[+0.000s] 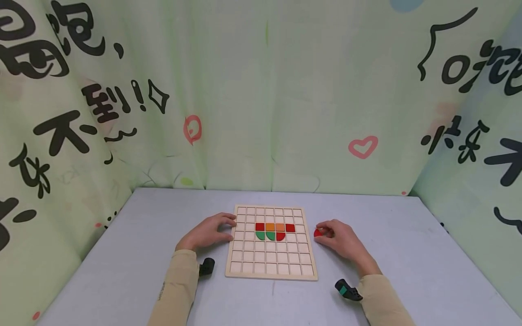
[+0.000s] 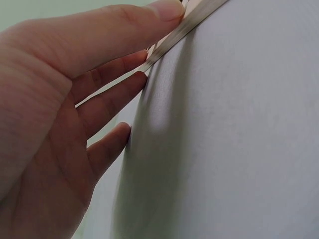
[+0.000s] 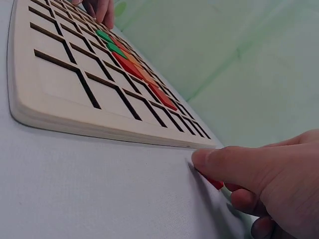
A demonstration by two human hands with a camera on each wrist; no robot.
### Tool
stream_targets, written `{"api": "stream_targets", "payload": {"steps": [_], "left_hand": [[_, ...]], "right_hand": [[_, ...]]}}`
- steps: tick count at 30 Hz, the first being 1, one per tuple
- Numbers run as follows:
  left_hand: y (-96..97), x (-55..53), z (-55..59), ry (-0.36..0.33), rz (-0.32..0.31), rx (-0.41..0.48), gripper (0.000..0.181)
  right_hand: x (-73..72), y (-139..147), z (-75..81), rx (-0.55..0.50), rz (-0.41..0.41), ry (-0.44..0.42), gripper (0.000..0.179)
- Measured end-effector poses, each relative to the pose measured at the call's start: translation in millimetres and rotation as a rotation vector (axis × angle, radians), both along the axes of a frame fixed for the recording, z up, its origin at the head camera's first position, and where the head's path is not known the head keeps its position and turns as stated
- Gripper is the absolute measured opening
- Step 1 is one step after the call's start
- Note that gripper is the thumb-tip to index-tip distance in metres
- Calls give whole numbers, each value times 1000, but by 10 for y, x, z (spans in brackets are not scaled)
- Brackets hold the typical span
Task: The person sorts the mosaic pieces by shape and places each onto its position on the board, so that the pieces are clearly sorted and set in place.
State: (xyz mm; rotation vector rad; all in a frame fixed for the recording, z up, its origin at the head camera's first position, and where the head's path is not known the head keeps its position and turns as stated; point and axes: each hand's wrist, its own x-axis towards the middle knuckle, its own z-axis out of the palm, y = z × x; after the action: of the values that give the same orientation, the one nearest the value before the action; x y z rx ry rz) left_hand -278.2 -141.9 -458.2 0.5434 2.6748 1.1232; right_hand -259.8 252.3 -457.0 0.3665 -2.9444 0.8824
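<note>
A wooden grid board (image 1: 271, 269) lies on the table with a few coloured pieces set in its cells. One row holds a red square (image 1: 259, 227), two orange squares (image 1: 274, 227) and another red square (image 1: 290, 227). Below them sit two green pieces (image 1: 260, 235) and a red piece (image 1: 280, 236) with rounded corners. My left hand (image 1: 209, 232) touches the board's left edge with thumb and fingers spread along it. Off the right edge, my right hand (image 1: 339, 238) pinches a red piece (image 1: 317, 232) between thumb and fingers; its full shape is hidden.
The white table (image 1: 134, 253) runs out on both sides of the board. Printed curtains (image 1: 310, 90) stand behind and beside it. A black wrist device (image 1: 206, 267) is on the left forearm, and a second black device (image 1: 348, 290) is on the right.
</note>
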Motion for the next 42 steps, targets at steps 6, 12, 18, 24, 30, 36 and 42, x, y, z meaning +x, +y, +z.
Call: {"api": "stream_targets", "payload": {"steps": [6,12,18,24,30,36,42], "left_hand": [[3,0,-5,2,0,1,34],[2,0,-11,3,3,-12,34],[7,1,-14,-4,5,-16,35],[9,8,-4,-14,10,-9,35],[0,1,-4,-4,-4,-2,34],[-17,-10,-9,9,-19,10,34],[-19,-13,-9,10,-20,6,34]], "right_hand": [[2,1,-9,34,23,-11,34],[-12,4,-20,-5,-4,-15,30],[15,0,2,-45,-8,27,21],[44,19,29,-31,33,20,19],[48,43,41,2,78,-9,27],[34,60,25,5,71,12,28],[25,67,15,-9,82,21,25]]}}
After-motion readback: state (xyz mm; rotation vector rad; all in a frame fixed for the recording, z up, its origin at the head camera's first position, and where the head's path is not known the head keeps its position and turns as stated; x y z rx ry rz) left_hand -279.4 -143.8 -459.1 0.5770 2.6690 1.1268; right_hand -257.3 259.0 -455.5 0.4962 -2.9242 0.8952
